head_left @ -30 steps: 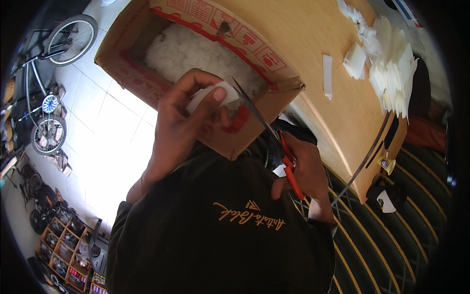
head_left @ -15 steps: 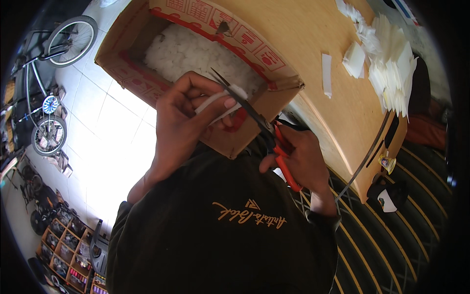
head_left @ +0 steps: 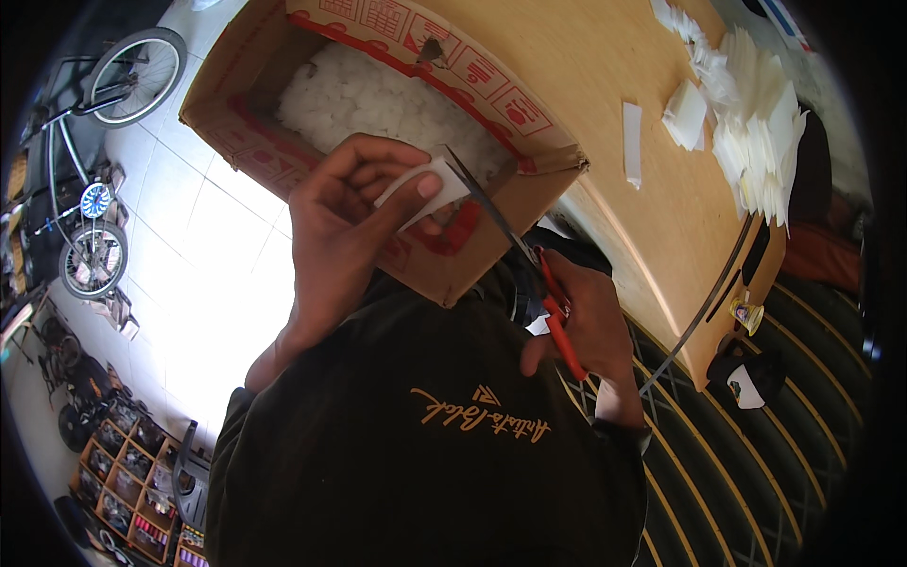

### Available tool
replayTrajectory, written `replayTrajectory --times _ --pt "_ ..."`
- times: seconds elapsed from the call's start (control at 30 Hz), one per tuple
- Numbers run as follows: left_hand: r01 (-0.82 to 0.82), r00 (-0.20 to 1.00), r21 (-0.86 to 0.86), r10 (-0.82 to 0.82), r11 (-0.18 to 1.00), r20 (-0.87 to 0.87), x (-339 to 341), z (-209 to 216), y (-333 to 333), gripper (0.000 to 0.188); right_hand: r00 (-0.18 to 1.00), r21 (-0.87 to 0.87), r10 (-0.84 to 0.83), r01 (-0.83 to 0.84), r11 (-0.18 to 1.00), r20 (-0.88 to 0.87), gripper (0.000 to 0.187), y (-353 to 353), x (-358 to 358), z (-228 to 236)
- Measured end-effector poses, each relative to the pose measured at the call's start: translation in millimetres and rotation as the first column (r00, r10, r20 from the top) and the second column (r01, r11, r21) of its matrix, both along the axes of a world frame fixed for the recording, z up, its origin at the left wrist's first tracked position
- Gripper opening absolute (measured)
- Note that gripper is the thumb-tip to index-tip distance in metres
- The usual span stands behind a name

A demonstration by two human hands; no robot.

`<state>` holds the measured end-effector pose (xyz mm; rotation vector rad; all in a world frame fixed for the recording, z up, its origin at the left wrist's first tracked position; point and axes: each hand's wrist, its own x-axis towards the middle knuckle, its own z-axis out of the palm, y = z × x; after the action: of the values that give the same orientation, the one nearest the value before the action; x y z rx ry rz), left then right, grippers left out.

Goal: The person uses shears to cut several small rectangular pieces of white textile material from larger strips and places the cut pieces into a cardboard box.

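Between thumb and fingers, my left hand (head_left: pixel 345 213) pinches a white strip (head_left: pixel 436 189), of paper or thin foam, above the near wall of a cardboard box (head_left: pixel 515 194). My right hand (head_left: pixel 590 317) is closed round the red handles of a pair of scissors (head_left: pixel 501 215). The dark blades point up and to the left, their tips beside the strip's right end. Whether the blades touch the strip I cannot tell. Inside the box lies a heap of small white cut pieces (head_left: pixel 364 99).
On the wooden table (head_left: pixel 586 85) to the right are a single white strip (head_left: pixel 632 145) and a stack of white sheets (head_left: pixel 756 132). A dark cap (head_left: pixel 751 373) sits by the table corner. A bicycle (head_left: pixel 80 156) and a compartment shelf (head_left: pixel 123 477) stand at left.
The scissors blades have shifted to the right end of the strip, and my right hand has dropped slightly. More of the strip's flat face now shows in my left hand.
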<state>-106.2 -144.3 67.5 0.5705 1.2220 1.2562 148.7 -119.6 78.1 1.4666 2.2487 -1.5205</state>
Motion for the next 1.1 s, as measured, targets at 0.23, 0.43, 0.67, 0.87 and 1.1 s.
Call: replayTrajectory --times 0.23,0.43,0.67,0.87,1.1 --pt "-0.009 0.999 0.023 0.008 1.000 0.031 0.6 -1.3 -0.5 0.019 0.989 0.125 0.121 -0.132 0.983 0.086 0.086 7.8 -12.8 8.5" --pt "-0.042 0.999 0.028 0.042 0.999 0.021 1.6 -4.1 -1.3 0.018 0.983 0.105 0.099 -0.116 0.988 0.153 0.092 13.6 -23.9 14.7" --pt "-0.119 0.993 0.050 0.118 0.992 0.015 5.2 -6.7 -0.7 0.018 0.981 0.076 0.122 -0.135 0.988 0.152 0.095 11.5 -17.1 16.0" --pt "-0.012 1.000 -0.012 0.011 1.000 -0.014 4.6 -3.7 -0.1 0.021 0.991 0.157 0.093 -0.108 0.982 0.098 0.091 13.0 -22.7 15.2" --pt "0.027 0.999 -0.078 -0.029 0.997 -0.027 0.6 0.5 1.5 0.023 0.997 0.197 -0.049 0.036 0.980 0.063 0.050 9.7 -20.7 7.7"
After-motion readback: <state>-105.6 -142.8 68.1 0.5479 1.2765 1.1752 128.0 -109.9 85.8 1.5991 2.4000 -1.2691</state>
